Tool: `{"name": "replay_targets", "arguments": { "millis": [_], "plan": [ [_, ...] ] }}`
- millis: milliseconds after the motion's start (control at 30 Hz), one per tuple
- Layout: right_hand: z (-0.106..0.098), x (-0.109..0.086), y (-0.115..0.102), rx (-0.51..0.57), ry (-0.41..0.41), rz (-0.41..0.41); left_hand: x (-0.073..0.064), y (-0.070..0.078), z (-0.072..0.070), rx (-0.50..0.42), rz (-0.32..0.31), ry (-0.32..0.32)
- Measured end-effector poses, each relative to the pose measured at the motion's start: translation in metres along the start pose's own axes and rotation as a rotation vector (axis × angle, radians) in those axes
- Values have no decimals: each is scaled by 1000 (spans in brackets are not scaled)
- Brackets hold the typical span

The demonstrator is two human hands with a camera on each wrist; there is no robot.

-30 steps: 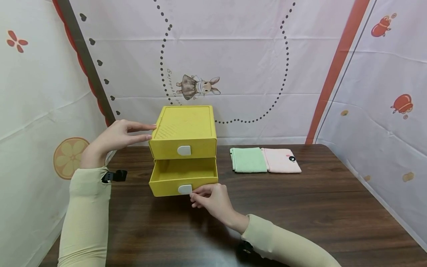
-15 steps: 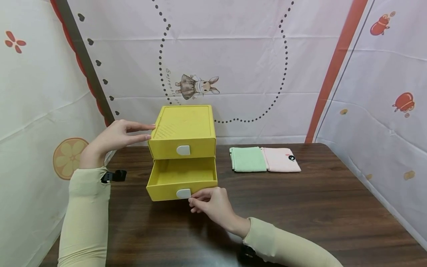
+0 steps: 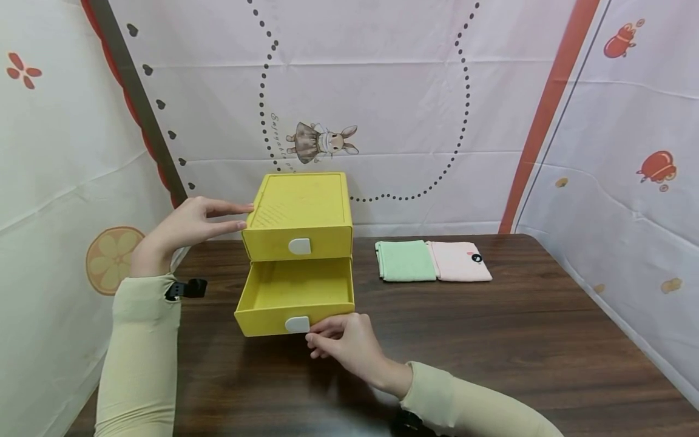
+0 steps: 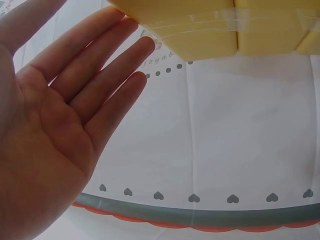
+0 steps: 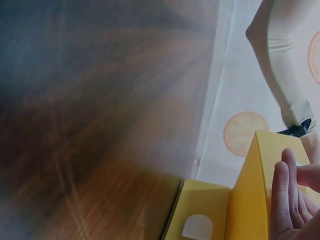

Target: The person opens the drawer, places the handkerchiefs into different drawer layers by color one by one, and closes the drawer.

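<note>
Between our two hands stands a yellow cabinet (image 3: 303, 197), its middle drawer (image 3: 262, 323) jutting out toward us. At its left side, our left hand (image 3: 185, 226) has its fingers straight and lightly spread, the tips resting against the upper edge, which we take as steadying. Lower and nearer us, our right hand (image 3: 354, 347) pinches the right edge of that drawer's white tab (image 3: 297, 325). Below the right hand's drawer, a lower drawer (image 5: 202, 200) sits pushed in. Beyond the right hand, a folded green cloth (image 3: 406, 261) and a folded pink cloth (image 3: 457, 265) lie side by side on the table (image 3: 519, 340). We judge the step in hand to be drawing the drawer out; the next move seems to call for a gentle, level pull while the left hand braces the cabinet against sliding.
</note>
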State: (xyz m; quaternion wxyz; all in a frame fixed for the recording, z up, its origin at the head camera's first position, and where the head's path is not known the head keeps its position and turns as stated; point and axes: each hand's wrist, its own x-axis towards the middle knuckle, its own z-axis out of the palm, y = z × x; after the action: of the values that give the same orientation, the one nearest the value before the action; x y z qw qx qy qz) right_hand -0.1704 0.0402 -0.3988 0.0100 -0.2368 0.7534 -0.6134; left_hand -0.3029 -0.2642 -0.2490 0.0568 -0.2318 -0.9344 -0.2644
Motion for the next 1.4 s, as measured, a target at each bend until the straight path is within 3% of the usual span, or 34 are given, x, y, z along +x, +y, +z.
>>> {"name": "replay_targets", "arguments": {
  "millis": [700,1100,1400],
  "plan": [
    [2,-9,0,25,-34,20,0,0,0,3,3,2],
    [1,-17,-28,-6,-33,47,0,1,0,1,0,0],
    [1,-19,-25,-14,-37,42,-1,2,0,-7,-4,1]
  ]
}}
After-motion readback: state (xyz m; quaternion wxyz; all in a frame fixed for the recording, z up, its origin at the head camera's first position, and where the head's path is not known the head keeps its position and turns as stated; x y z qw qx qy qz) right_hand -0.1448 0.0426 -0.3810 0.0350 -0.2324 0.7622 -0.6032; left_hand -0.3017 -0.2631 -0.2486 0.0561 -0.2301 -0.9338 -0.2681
